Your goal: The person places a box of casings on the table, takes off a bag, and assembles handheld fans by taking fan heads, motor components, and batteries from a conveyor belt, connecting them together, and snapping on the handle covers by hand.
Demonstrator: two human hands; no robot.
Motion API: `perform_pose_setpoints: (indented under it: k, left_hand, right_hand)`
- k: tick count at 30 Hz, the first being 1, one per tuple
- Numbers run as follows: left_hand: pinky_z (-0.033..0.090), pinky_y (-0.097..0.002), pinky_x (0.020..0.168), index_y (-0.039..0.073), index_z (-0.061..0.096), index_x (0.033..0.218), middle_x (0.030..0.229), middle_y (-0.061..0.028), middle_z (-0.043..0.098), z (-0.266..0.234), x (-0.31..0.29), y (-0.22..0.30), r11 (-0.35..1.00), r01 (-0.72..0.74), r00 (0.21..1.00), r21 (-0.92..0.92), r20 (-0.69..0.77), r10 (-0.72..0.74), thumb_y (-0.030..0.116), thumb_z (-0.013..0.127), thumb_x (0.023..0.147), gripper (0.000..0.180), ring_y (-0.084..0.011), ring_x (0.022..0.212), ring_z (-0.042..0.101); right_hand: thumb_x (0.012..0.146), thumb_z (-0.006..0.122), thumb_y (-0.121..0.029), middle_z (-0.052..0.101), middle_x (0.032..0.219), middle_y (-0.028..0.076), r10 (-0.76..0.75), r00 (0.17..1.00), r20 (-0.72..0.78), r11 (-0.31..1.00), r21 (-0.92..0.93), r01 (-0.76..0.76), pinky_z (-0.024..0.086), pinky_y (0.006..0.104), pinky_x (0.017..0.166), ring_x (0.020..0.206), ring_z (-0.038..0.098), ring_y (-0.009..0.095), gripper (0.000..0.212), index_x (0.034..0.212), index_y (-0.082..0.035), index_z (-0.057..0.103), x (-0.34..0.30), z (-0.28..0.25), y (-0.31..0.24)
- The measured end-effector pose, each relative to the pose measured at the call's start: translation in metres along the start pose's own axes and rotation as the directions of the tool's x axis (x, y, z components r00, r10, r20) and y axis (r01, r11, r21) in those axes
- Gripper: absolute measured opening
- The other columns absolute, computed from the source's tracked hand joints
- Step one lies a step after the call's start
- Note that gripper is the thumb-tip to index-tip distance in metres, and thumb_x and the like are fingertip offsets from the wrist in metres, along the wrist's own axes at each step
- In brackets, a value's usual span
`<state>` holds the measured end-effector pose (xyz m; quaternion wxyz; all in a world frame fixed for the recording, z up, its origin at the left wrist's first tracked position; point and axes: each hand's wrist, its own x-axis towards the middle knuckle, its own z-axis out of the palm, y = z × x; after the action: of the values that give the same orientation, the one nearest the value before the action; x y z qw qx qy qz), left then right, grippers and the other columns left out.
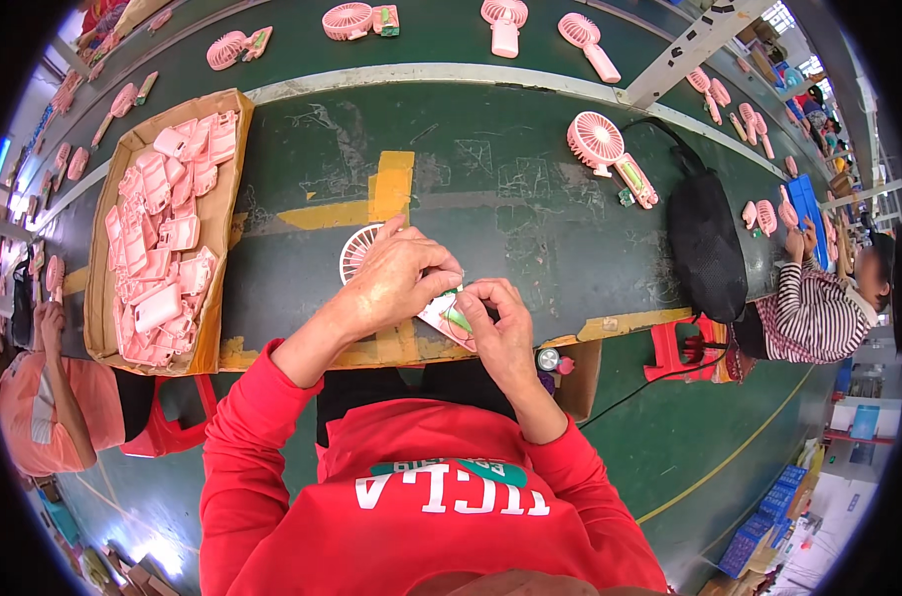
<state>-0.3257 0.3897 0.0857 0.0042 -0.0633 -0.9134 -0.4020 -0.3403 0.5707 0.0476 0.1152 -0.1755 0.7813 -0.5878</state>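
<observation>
A pink handheld fan (pixel 354 254) lies at the table's near edge, its handle opened so that green parts and thin wires show. My left hand (pixel 401 270) reaches across it, hiding the fan's middle, with thumb and forefinger pinched at the upper end of the open handle. From the right, my right hand (pixel 502 330) pinches at the handle's side, close to the wires. What exactly sits between the fingertips of either hand is too small to make out. Another pink fan (pixel 597 141), its handle open on a green part, lies farther off to the right.
On the left stands a cardboard box (pixel 234 149) of pink plastic shells (pixel 158 306). A black pouch-like thing (pixel 707 243) lies on the right. Beyond a metal rail (pixel 451 74), several pink fans lie on a green surface. People sit at both sides; a red stool (pixel 681 350) stands right.
</observation>
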Motion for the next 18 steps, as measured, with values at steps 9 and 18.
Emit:
perform_pose_setpoints:
  k: [9,18]
  left_hand:
    - [0.021,-0.0513,0.108,0.005,0.065,0.078,0.073,-0.0072,0.062,0.0008,0.003,0.0022,0.998,0.044,0.999,-0.055,0.03,-0.042,0.018,0.06,0.081,0.014,-0.0242,0.082,0.057]
    - [0.021,-0.0518,0.107,0.005,0.064,0.075,0.072,-0.008,0.061,0.0055,0.0038,0.0007,0.999,0.049,0.999,-0.007,0.018,-0.049,0.016,0.059,0.08,0.013,-0.0251,0.084,0.057]
  right_hand:
    - [0.087,0.06,-0.013,0.057,0.094,0.007,0.034,0.999,0.024,0.999,-0.035,-0.033,0.047,0.0267,0.076,0.081,0.058,0.013,0.015,0.087,0.002,0.06,0.0021,-0.0033,0.0078]
    - [0.086,0.06,-0.013,0.057,0.093,0.007,0.01,1.0,-0.007,0.999,-0.049,-0.01,0.046,0.0265,0.076,0.084,0.056,0.013,0.015,0.085,0.002,0.06,0.0022,0.0018,0.0077]
